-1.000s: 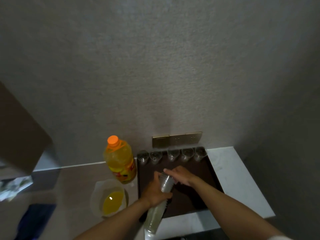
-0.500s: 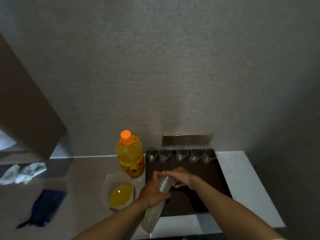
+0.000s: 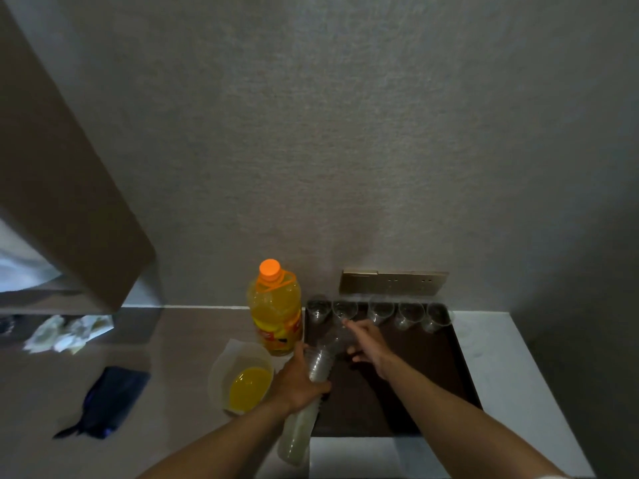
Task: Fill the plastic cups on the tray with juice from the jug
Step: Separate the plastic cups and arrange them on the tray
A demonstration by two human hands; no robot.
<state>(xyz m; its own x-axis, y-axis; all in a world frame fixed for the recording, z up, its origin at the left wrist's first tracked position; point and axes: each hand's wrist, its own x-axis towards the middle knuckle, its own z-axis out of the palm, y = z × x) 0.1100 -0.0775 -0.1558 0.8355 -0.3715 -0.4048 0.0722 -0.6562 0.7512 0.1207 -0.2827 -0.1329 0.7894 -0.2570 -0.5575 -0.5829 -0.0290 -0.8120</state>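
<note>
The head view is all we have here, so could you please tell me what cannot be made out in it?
- Single cup being pulled off by the right hand: blurred, and its clear plastic barely shows against the dark tray.
- Stack of cups: count unreadable; the left hand covers its middle.
- Bottle label: too small and dim.
- Dark blue item: too dim to identify.

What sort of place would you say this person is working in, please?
Probably a drinks counter in a hotel room or a home: a countertop against a textured wall, a brass socket plate above a dark tray of plastic cups, and an orange juice bottle.
</note>
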